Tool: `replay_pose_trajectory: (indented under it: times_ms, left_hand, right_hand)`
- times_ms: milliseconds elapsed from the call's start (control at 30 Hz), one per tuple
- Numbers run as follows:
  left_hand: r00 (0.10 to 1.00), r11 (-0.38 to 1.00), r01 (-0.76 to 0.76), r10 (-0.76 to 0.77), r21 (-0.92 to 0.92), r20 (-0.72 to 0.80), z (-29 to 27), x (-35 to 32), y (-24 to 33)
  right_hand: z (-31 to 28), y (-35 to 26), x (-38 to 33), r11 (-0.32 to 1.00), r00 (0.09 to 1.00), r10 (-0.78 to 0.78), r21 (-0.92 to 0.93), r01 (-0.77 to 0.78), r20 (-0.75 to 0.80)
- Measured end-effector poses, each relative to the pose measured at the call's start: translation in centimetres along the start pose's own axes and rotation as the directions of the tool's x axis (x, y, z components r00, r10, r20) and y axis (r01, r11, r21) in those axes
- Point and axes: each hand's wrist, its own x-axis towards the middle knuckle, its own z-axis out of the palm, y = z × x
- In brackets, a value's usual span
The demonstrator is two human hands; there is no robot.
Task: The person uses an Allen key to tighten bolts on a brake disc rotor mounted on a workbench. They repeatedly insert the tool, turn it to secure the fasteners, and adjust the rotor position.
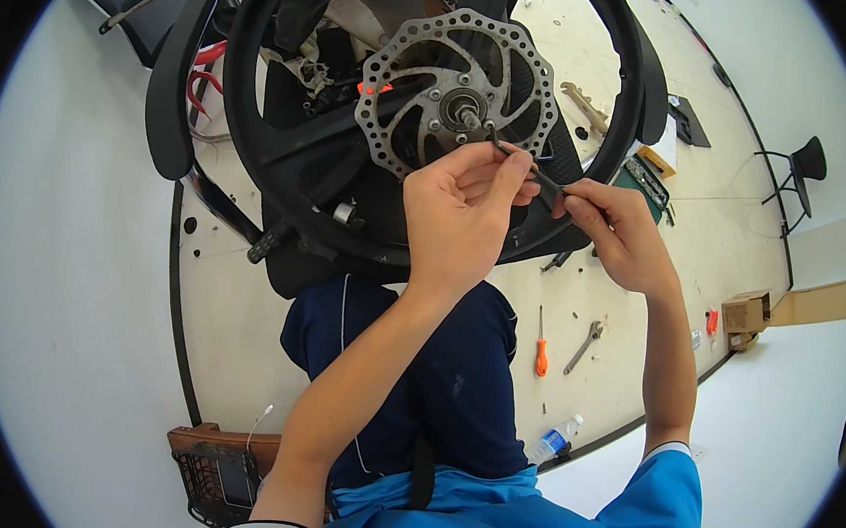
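A black spoked wheel (244, 139) lies in front of me with a silver, hole-edged brake disc (379, 127) bolted to its hub. From the hub's centre a threaded axle (468, 118) sticks up. My left hand (461, 213) pinches a dark hex key (540, 177) near its bent end, whose tip meets the disc's bolt circle just right of the axle. Whether the tip sits inside a bolt head is too small to tell. The fingers of my right hand (624, 235) are closed on the key's wider far end, beside the rim.
Under the wheel is a black chair seat (289, 279) with an armrest (173, 99) at its left. On the floor to the right lie an orange-handled screwdriver (541, 356), an adjustable wrench (584, 348) and a plastic bottle (555, 440). A green tool case (644, 184) stands beyond the rim.
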Motion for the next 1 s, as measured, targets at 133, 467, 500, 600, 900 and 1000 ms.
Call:
replay_pose_trajectory:
  times_ms: [133,467,500,600,900,1000]
  left_hand:
    - [1.000,1.000,0.004,-0.004,-0.021,-0.011,0.1,0.1,0.0]
    - [0.987,0.956,0.084,-0.119,-0.280,-0.108,2.8,0.6,0.3]
    - [0.981,0.941,0.091,-0.141,-0.327,-0.132,3.2,0.5,0.3]
    - [0.977,0.936,0.064,-0.130,-0.347,-0.170,3.5,0.2,-0.2]
    - [0.992,0.981,0.001,-0.026,-0.194,-0.127,2.4,0.2,-0.7]
    - [0.998,1.000,-0.001,-0.001,-0.031,-0.069,1.2,0.2,-0.7]
  right_hand:
    - [-0.2,0.3,0.5,1.000,1.000,-0.013,-0.003,0.013,0.008]
    - [-4.2,1.1,3.4,0.987,0.989,-0.128,-0.107,0.120,-0.072]
    - [-4.4,1.1,3.6,0.985,0.986,-0.145,-0.106,0.136,-0.085]
    - [-4.4,0.9,3.6,0.984,0.989,-0.129,-0.133,0.118,-0.074]
    - [0.9,2.3,1.1,0.991,0.951,-0.026,0.117,0.065,-0.309]
    - [5.1,3.3,-0.4,0.956,0.916,0.168,0.288,-0.061,-0.364]
